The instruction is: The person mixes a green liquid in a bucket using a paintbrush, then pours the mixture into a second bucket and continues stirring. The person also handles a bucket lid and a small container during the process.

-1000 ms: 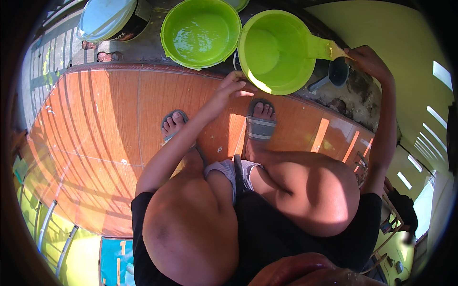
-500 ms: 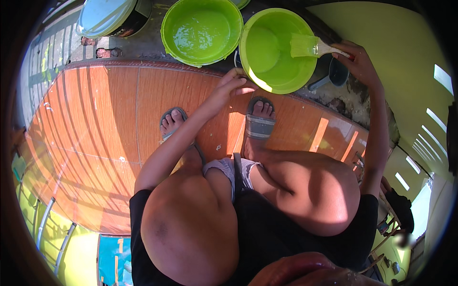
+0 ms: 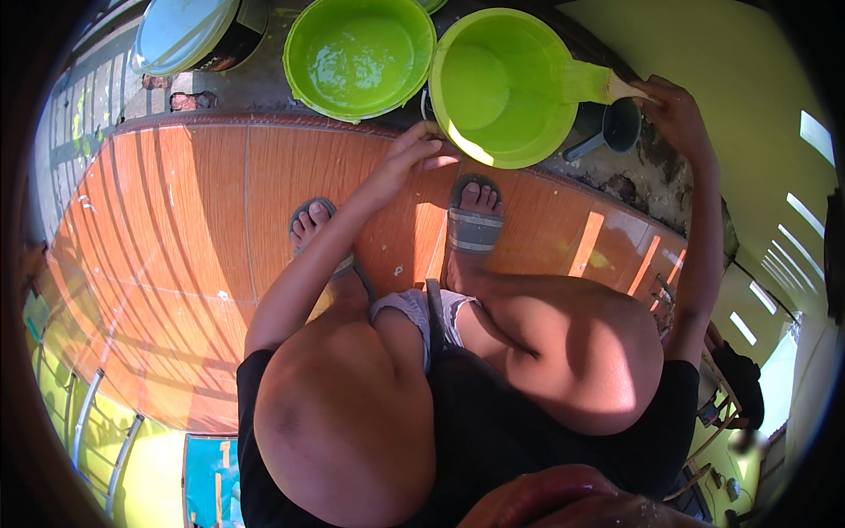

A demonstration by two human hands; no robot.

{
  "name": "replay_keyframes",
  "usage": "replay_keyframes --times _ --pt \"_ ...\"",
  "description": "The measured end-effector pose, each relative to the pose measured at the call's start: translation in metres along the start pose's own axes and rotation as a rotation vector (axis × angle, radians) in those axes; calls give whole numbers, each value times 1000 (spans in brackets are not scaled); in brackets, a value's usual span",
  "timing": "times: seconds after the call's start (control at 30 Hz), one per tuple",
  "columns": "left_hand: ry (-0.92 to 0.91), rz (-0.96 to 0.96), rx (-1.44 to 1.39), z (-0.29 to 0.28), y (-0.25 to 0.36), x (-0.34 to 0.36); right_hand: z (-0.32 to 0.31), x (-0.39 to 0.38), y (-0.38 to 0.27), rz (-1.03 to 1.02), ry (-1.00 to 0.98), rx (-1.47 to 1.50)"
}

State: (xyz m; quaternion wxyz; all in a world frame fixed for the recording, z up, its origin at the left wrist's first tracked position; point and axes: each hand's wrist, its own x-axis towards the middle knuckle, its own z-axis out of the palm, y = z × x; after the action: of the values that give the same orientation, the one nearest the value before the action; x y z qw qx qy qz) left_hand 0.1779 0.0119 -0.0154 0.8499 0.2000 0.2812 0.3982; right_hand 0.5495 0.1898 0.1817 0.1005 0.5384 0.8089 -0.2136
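Observation:
My right hand (image 3: 671, 113) is closed on the wooden handle of a paintbrush (image 3: 590, 81), whose green, paint-coated bristles lie across the right rim of a green bucket (image 3: 493, 92) with green paint inside. Beside the bucket's lower-left rim, my left hand (image 3: 409, 154) grips the edge with some fingers extended, partly hidden. A wide green basin (image 3: 352, 48) of wet paint sits left of the bucket. Behind the brush lies a dark dipper (image 3: 616, 130), partly covered.
A lidded pail (image 3: 189, 31) stands top left on a rough ledge (image 3: 233, 97). My sandaled feet rest on orange tiles (image 3: 176, 220). A yellow-green wall (image 3: 748, 132) curves along the right, with a person (image 3: 735, 378) in dark clothing at lower right. Railings show lower left.
The brush dipped inward over the bucket, then moved back rightward to the rim with my right hand. The bucket and my left hand shifted slightly up and left in the picture.

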Motion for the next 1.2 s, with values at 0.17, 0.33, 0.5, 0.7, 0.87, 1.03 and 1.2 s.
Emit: replay_keyframes --times 0.17,0.33,0.5,0.7,0.87,1.03,1.2 --pt "26 -7 58 1 2 -1 -17 -7 -1 50 15 -56" --pt "36 5 143 0 4 -6 -56 -18 -29 131 45 -57" --pt "-2 55 121 -4 5 -9 -57 -2 -97 8 71 221" --pt "3 131 187 -5 -3 -17 8 74 -199 -366 36 -92" --pt "8 155 311 -17 -11 -29 99 141 -248 -504 112 -288" --pt "27 169 295 -24 -14 -38 142 168 -263 -503 12 -447" --pt "40 144 279 -24 -13 -40 125 154 -260 -415 -21 -145"
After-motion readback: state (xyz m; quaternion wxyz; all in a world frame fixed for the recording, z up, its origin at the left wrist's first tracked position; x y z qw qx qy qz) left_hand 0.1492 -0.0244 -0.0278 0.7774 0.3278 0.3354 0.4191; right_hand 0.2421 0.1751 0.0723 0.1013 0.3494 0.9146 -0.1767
